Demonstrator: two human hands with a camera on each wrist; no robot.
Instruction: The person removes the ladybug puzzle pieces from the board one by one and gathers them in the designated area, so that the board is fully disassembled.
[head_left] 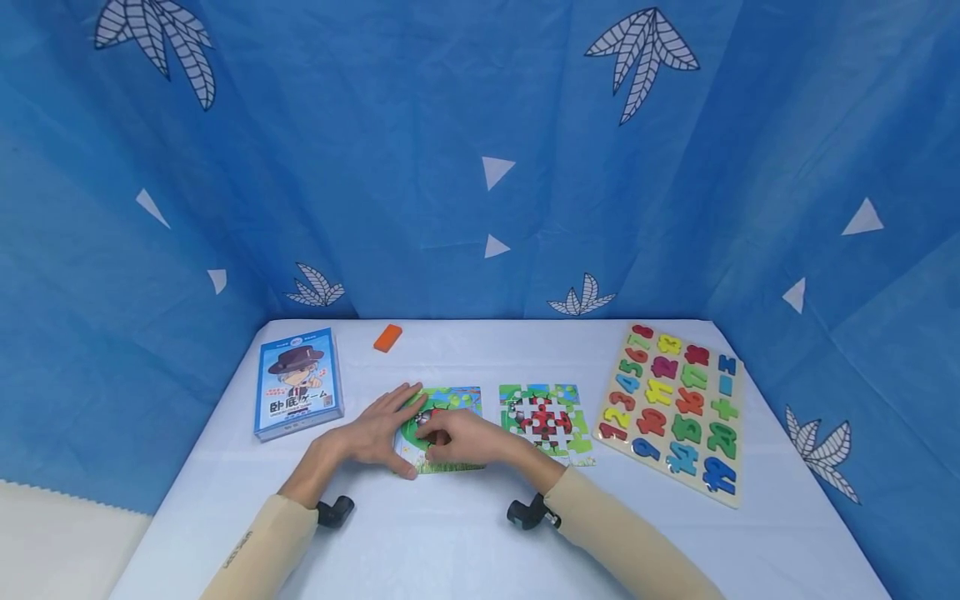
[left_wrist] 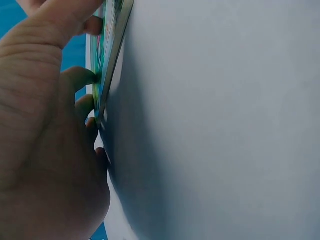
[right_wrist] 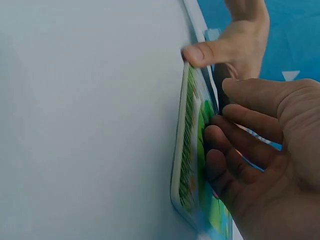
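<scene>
In the head view, a ladybug picture board (head_left: 457, 400) lies flat on the white table. My left hand (head_left: 377, 429), fingers spread, rests along the board's left side, the thumb near its lower left corner. My right hand (head_left: 465, 437) reaches over the board from the right, with bent fingers and the thumb tip close to the index finger. The right wrist view shows this right hand (right_wrist: 270, 145) at the face of the board (right_wrist: 185, 165); whether a piece sits between the fingertips is hidden. To the right lies a ladybug jigsaw (head_left: 546, 421) with white gaps between pieces.
A blue card-game box (head_left: 298, 383) stands at the left. An orange block (head_left: 387, 337) lies behind the picture board. At the right is a wooden number board (head_left: 671, 412) with coloured numerals. Blue cloth (head_left: 465, 167) hangs around the table's back and sides.
</scene>
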